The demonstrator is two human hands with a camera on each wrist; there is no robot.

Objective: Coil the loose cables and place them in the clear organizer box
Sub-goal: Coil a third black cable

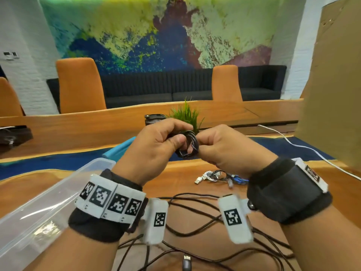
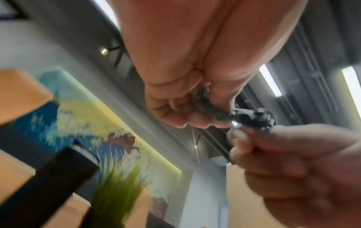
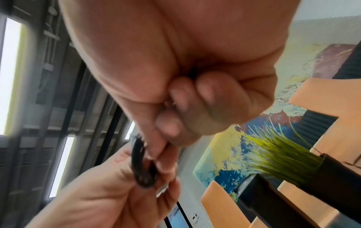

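Observation:
Both hands are raised above the table and hold a small black cable coil [image 1: 188, 144] between them. My left hand [image 1: 156, 145] grips the coil's left side with curled fingers and thumb. On the coil's right side my right hand [image 1: 220, 146] pinches it. The left wrist view shows the black coil [image 2: 252, 118] between both hands, and the right wrist view shows the coil [image 3: 141, 163] as a dark loop. The clear organizer box [image 1: 39, 208] lies at the lower left. Loose black cables [image 1: 195, 227] sprawl on the table below my wrists.
A small heap of white, black and blue cables [image 1: 218, 178] lies behind my right wrist. A white cable [image 1: 304, 147] runs off to the right. A potted grass plant [image 1: 185, 114] and a dark object [image 1: 154, 118] stand behind my hands. Cardboard [image 1: 332, 85] rises at the right.

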